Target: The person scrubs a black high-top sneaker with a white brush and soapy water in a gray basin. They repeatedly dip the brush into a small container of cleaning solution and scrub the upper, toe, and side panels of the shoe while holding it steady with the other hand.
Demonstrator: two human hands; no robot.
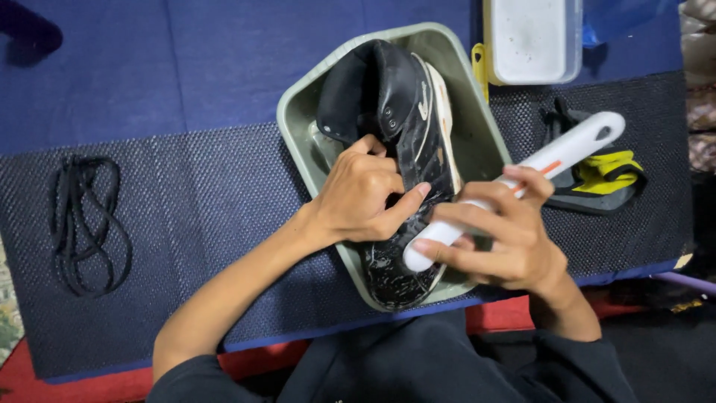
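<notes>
Under the left hand (362,195), fingers clamped on its side, a black shoe (403,149) lies in a grey-green basin (298,119). Right hand (498,235) fingers wrap a white brush (522,179) against the shoe. Beyond them sits a clear, yellow-clasped box (533,37) of white powder.

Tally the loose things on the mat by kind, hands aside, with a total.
Black shoe, held by the left hand: 1
White-handled brush, in the right hand: 1
Green basin: 1
Black laces: 1 bundle
Insoles: 1 stack, count unclear
White lidded box: 1
Total: 6
</notes>
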